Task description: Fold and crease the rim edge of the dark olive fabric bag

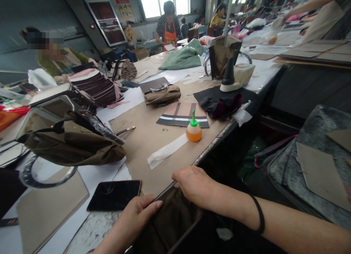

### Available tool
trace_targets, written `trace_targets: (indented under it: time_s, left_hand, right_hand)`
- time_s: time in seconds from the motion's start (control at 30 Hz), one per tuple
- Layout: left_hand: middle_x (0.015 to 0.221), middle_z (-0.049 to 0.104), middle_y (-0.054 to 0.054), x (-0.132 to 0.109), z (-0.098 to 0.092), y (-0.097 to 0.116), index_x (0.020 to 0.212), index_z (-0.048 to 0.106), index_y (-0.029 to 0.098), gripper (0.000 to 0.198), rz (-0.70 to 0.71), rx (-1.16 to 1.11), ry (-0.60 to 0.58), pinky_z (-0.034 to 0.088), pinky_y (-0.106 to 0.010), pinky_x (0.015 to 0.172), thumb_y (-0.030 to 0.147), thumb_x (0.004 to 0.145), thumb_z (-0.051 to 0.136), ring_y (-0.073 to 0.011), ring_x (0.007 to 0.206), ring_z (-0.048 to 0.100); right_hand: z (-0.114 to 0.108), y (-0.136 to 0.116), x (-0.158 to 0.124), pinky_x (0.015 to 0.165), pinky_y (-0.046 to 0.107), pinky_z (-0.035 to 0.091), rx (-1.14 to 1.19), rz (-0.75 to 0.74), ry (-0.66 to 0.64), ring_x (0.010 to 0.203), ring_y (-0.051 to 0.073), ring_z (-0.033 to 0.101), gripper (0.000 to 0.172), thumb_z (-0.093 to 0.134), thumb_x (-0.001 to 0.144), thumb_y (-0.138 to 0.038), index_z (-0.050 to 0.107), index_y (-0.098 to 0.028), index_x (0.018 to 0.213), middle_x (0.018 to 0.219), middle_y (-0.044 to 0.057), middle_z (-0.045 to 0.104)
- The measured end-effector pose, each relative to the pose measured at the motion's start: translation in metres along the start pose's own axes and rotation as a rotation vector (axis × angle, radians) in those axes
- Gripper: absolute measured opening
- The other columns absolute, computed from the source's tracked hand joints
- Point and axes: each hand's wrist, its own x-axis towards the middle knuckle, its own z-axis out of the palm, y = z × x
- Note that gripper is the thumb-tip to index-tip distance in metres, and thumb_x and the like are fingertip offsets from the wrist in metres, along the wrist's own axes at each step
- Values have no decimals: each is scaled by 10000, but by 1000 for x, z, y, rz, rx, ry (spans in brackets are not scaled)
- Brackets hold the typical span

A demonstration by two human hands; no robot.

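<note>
A dark brown bag piece [175, 213] with a fabric inside hangs at the table's front edge, its upper rim between my hands. My left hand [139, 212] grips that rim on the near side, thumb laid along the top. Farther along the same edge, my right hand [192, 182] pinches the rim with bent fingers, and a dark band circles that wrist. The lower part of the bag piece is lost in shadow. Right beside my left hand lies a black phone [115, 195]. A squat bottle of orange liquid with a green nozzle [194, 131] stands beyond my right hand.
A brown handbag [74, 140] and grey-brown panels [52, 206] lie on the left. Farther back are a smaller bag [161, 94], dark cloth [225, 105], a white container [241, 76] and a stack of pieces [94, 87]. A stool-like surface [315, 159] stands right. Several people work around.
</note>
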Motion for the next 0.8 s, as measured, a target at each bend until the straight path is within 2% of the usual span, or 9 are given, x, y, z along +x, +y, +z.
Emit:
trace_targets:
  time_s: [0.17, 0.37, 0.53, 0.8]
  left_hand:
    - [523, 540, -7, -1, 1, 3, 657, 638, 126, 458, -8, -10, -11, 397, -229, 495, 576, 689, 557, -183, 527, 497]
    - [537, 528, -3, 0, 0, -5, 635, 607, 128, 463, -11, 12, 3, 372, -219, 495, 582, 699, 546, -172, 536, 482]
    - [519, 482, 8, 0, 0, -9, 618, 563, 124, 498, -14, -8, -29, 313, -211, 474, 617, 686, 542, -148, 505, 433]
    - [548, 511, -7, -3, 2, -9, 646, 574, 113, 493, -3, 3, -28, 312, -219, 488, 601, 701, 524, -157, 527, 450]
  right_hand:
    - [-3, -1, 2, 584, 284, 441, -28, -2, -39, 732, 248, 614, 165, 489, 807, -207, 643, -148, 802, 732, 110, 650]
    - [-3, -3, 3, 608, 286, 454, -24, -1, -44, 755, 248, 614, 191, 475, 817, -203, 652, -133, 840, 760, 120, 653]
    - [-1, -1, 3, 596, 272, 440, -25, -13, -51, 755, 241, 613, 183, 484, 806, -194, 653, -134, 841, 763, 113, 654]
    - [-4, -3, 2, 537, 244, 390, -18, -16, -64, 722, 217, 609, 152, 506, 782, -175, 649, -141, 818, 746, 95, 655]
